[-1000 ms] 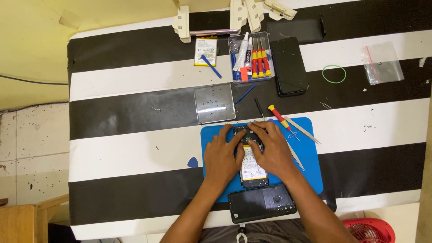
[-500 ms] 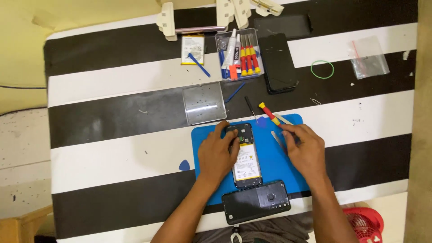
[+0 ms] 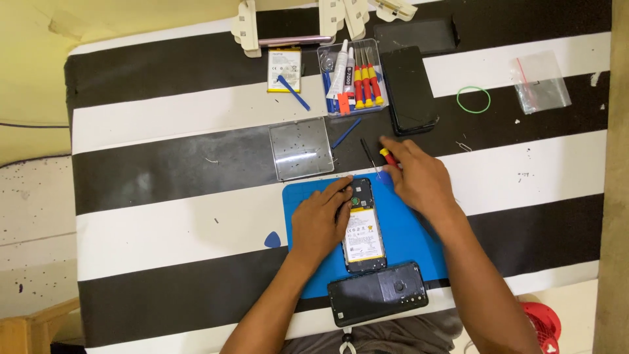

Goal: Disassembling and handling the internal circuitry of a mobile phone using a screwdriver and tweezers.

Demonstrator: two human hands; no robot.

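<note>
A clear plastic tray (image 3: 352, 75) at the far edge holds red-and-yellow screwdrivers, a white glue tube and blue picks. Nearer, a flat clear lid (image 3: 301, 148) lies with tiny screws scattered on it. The surface (image 3: 164, 131) wears a cloth of broad black and white stripes; a blue mat (image 3: 406, 229) lies on it. On the mat lies an opened phone (image 3: 363, 226), its battery showing. The left hand (image 3: 319, 219) presses its fingertips on the phone's upper edge, steadying it. The right hand (image 3: 419, 177) closes its grip on a red-handled screwdriver (image 3: 388, 157) beside the mat. A black back cover (image 3: 378, 293) lies closest.
</note>
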